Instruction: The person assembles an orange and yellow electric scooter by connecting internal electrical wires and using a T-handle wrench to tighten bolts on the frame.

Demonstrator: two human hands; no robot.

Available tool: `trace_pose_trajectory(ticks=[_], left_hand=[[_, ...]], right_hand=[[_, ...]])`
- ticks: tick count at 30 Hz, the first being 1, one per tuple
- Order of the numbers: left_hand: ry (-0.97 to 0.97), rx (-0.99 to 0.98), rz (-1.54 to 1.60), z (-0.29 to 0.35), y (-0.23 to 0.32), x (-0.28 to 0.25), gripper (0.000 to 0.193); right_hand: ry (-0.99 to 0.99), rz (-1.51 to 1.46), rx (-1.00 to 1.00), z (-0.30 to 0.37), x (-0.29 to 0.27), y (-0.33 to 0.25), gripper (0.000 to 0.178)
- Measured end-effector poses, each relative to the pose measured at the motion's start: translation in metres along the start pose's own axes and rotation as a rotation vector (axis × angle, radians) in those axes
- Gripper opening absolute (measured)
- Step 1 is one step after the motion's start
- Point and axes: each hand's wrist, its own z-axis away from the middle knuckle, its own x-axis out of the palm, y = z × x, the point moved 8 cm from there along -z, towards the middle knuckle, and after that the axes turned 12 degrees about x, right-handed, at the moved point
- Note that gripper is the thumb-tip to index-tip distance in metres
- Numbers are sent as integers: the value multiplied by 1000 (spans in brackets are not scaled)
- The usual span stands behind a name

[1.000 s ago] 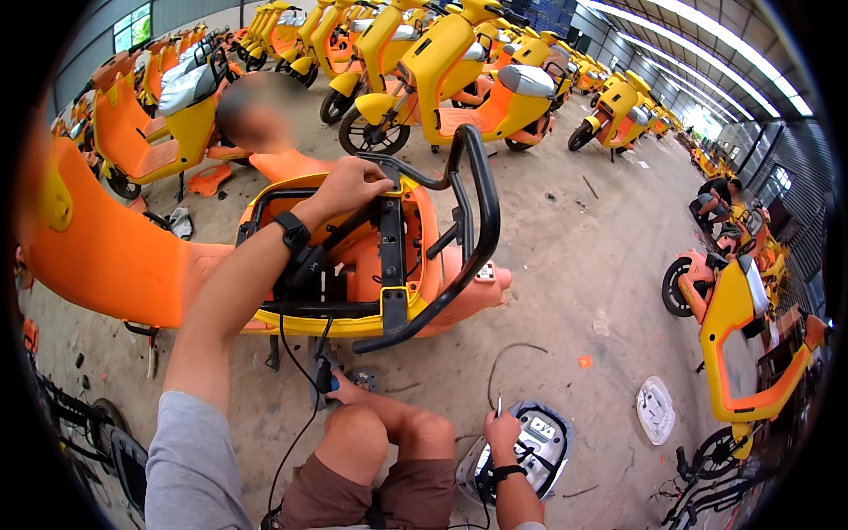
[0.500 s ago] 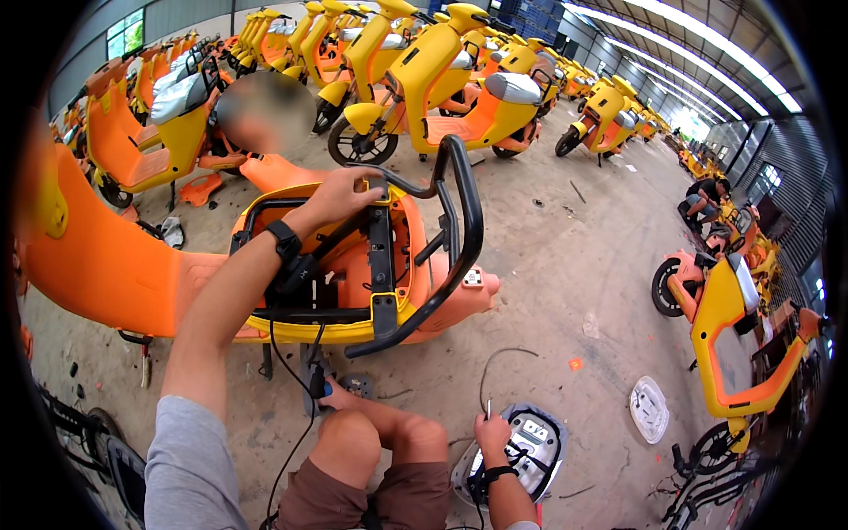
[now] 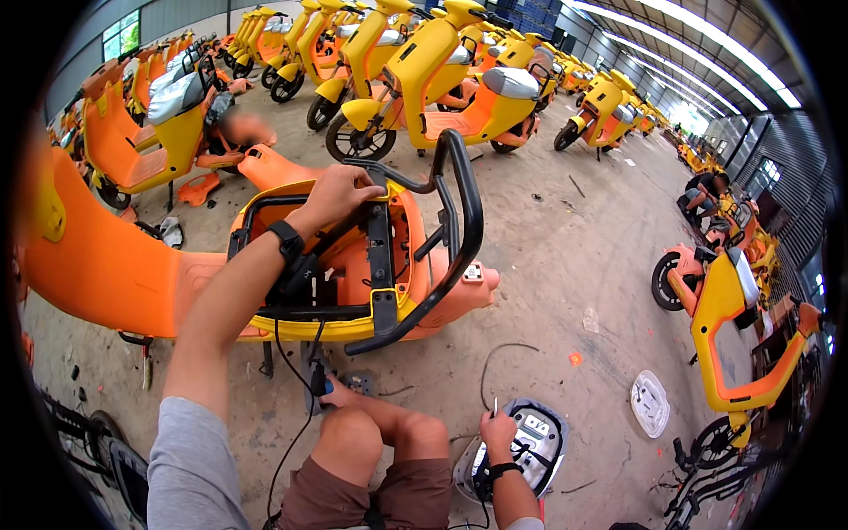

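Observation:
My left hand (image 3: pixel 338 196) reaches across the open seat well of an orange and yellow scooter (image 3: pixel 97 265). Its fingers are bent together at the far end of a black crossbar (image 3: pixel 381 243), by the foot of the black tubular rear rack (image 3: pixel 468 203); whatever they pinch is hidden. Low on the right, my right hand (image 3: pixel 498 430) is closed round a slim silver metal tool, its tip (image 3: pixel 495 405) pointing up. That hand is over an upturned scooter seat (image 3: pixel 539 433) with a pale underside and dark straps, lying on the floor.
A black cable (image 3: pixel 296 450) hangs from the scooter beside my knees. On the floor lie a white oval panel (image 3: pixel 649 404) and a curved thin hose (image 3: pixel 486 371). Another scooter (image 3: pixel 720 353) stands at right; rows of yellow scooters (image 3: pixel 442 84) fill the back. A person (image 3: pixel 704 196) crouches far right.
My left hand's fingers, raised before, have come down and drawn together at the crossbar's end. My right hand has shifted slightly right with the metal tool.

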Motion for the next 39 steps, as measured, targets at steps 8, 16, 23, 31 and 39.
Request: trace_pose_trajectory(ticks=[8,16,23,31,39], left_hand=[[-11,-22,28,3,-10,1,33],[-9,28,57,3,-19,6,24],[71,-44,100,0,-15,0,25],[150,4,98,2,-36,-1,31],[218,-548,799,43,15,-29,27]], right_hand=[[28,-29,-21,-2,4,5,34],[-7,-3,13,-9,9,14,35],[17,0,0,-3,-9,12,33],[20,12,-44,-2,-3,1,33],[11,-40,-61,-3,2,-8,32]])
